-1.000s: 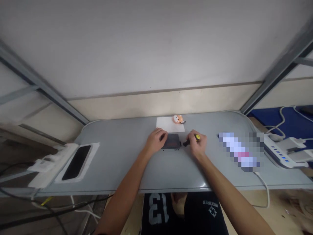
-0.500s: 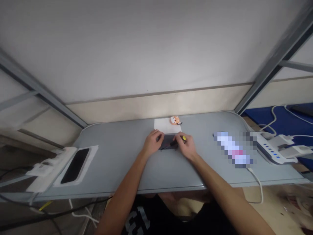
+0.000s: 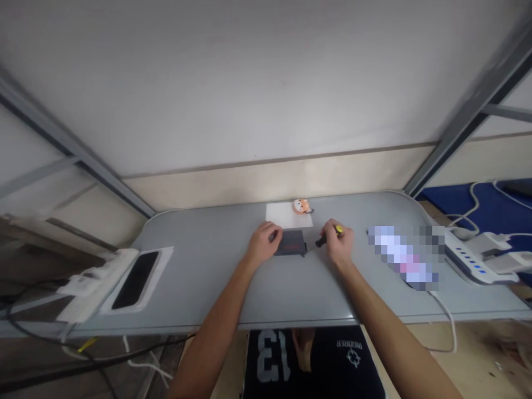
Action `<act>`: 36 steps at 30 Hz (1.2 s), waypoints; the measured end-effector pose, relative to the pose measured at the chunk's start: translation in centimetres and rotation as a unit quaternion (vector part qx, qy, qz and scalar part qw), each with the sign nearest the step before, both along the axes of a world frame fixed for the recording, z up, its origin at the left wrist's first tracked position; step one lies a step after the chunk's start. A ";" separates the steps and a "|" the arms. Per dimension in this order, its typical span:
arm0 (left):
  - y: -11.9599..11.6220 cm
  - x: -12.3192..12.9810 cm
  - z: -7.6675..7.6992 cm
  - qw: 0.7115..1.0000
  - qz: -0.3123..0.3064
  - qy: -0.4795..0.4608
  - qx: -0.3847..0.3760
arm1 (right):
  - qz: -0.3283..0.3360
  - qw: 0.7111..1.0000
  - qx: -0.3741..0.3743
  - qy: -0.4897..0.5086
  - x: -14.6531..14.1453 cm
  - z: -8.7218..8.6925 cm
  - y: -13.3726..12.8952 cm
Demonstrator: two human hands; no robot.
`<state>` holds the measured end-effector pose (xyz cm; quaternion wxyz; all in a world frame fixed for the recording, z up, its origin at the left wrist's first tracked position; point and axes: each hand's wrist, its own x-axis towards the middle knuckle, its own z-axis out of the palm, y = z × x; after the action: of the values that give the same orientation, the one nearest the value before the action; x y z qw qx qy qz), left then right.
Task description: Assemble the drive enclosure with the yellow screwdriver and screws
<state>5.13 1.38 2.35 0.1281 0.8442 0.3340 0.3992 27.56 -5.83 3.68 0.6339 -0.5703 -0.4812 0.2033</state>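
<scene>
A flat dark box lies on the grey desk in front of me. My left hand is closed on its left edge, with the fingertips partly hidden. My right hand is to the right of the box, wrapped round a screwdriver with a black handle and a yellow end. The screwdriver's thin shaft points left, its tip close to the box's lower right corner; whether they touch I cannot tell. Small dark bits, too small to name, show at that corner.
Behind the box, white paper lies under an orange-and-white animal-faced case. A black phone lies at left beside a white power strip. At right are a blurred-out device with a cable and a power strip with plugs.
My right hand has moved right with the screwdriver, off the box, uncovering its right side. My left hand stays at the left edge. The view has shifted slightly.
</scene>
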 end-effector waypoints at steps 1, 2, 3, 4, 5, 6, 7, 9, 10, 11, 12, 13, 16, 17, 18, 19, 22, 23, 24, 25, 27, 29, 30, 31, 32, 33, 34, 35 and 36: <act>-0.2 0.0 0.2 1.000 -0.009 0.003 0.009 | -0.002 1.000 0.000 -0.008 0.0 0.0 0.0; -0.5 0.1 0.5 1.000 -0.021 0.011 0.020 | -0.001 1.000 -0.001 -0.013 0.1 -0.1 0.0; -0.8 0.1 0.8 0.999 -0.033 0.022 0.032 | 0.002 1.000 -0.002 -0.014 0.1 -0.1 0.0; -1.1 0.3 1.1 0.997 -0.045 0.037 0.044 | 0.004 1.000 -0.001 -0.009 0.0 -0.1 0.0; -1.4 0.4 1.4 0.996 -0.055 0.053 0.055 | 0.007 1.000 0.001 0.002 0.0 -0.1 0.0; -1.8 0.6 1.6 0.993 -0.066 0.070 0.065 | 0.007 1.000 0.003 0.018 0.0 0.0 0.1; -2.1 0.8 1.8 0.990 -0.077 0.089 0.074 | 0.004 0.999 0.005 0.039 0.0 0.0 0.1; -2.7 1.3 1.9 0.984 -0.098 0.124 0.085 | -0.007 0.996 0.004 0.084 0.1 0.2 0.2; -2.9 1.5 1.9 0.981 -0.106 0.139 0.087 | -0.015 0.994 0.001 0.104 0.2 0.2 0.3; -3.0 1.6 1.8 0.978 -0.113 0.149 0.087 | -0.023 0.993 -0.003 0.119 0.2 0.3 0.4; -3.1 1.8 1.6 0.977 -0.117 0.156 0.088 | -0.029 0.991 -0.007 0.132 0.3 0.2 0.5; -3.1 1.8 1.4 0.976 -0.119 0.160 0.090 | -0.033 0.989 -0.010 0.141 0.3 0.2 0.6; -2.8 1.9 0.8 0.974 -0.118 0.160 0.105 | -0.034 0.985 -0.022 0.166 0.3 0.0 1.0; -2.7 1.8 0.7 0.975 -0.116 0.155 0.110 | -0.035 0.984 -0.029 0.175 0.3 -0.1 1.1; -2.5 1.8 0.6 0.976 -0.115 0.148 0.113 | -0.038 0.981 -0.037 0.185 0.3 -0.1 1.2; -2.4 1.7 0.5 0.977 -0.115 0.139 0.114 | -0.042 0.979 -0.046 0.196 0.2 -0.1 1.3; -1.9 1.5 0.4 0.984 -0.117 0.101 0.092 | -0.061 0.968 -0.066 0.235 0.2 -0.1 1.6; -1.7 1.3 0.4 0.986 -0.117 0.087 0.079 | -0.067 0.965 -0.069 0.246 0.3 -0.2 1.7; -1.6 1.1 0.4 0.989 -0.114 0.072 0.063 | -0.075 0.962 -0.070 0.254 0.4 -0.3 1.9; -1.4 0.8 0.3 0.992 -0.104 0.058 0.048 | -0.083 0.960 -0.069 0.257 0.5 -0.4 2.0; -0.8 0.2 0.3 0.997 -0.064 0.038 0.026 | -0.096 0.960 -0.062 0.256 0.7 -0.9 2.4; 0.0 -0.4 0.2 0.999 0.001 0.041 0.020 | -0.105 0.960 -0.057 0.255 1.0 -1.4 2.8; 0.6 -0.6 0.2 0.998 0.035 0.051 0.023 | -0.109 0.959 -0.057 0.256 1.1 -1.6 3.0; 1.2 -0.7 0.1 0.996 0.061 0.064 0.028 | -0.113 0.957 -0.060 0.259 1.2 -1.8 3.2; 2.0 -0.8 0.1 0.993 0.082 0.076 0.032 | -0.118 0.955 -0.065 0.265 1.2 -2.0 3.3; 2.7 -0.7 -0.1 0.991 0.097 0.084 0.034 | -0.121 0.952 -0.073 0.271 1.2 -2.0 3.4; 3.5 -0.5 -0.2 0.989 0.107 0.092 0.034 | -0.122 0.950 -0.081 0.277 1.1 -2.1 3.4; 4.2 -0.4 -0.4 0.988 0.113 0.100 0.033 | -0.119 0.948 -0.089 0.283 1.1 -2.1 3.4; 4.8 -0.2 -0.6 0.988 0.114 0.103 0.032 | -0.114 0.947 -0.094 0.286 1.0 -2.0 3.4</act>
<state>4.94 6.19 1.73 0.0195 0.8408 0.4265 0.3328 28.53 -2.41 1.65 0.7073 -0.5963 -0.1898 0.3288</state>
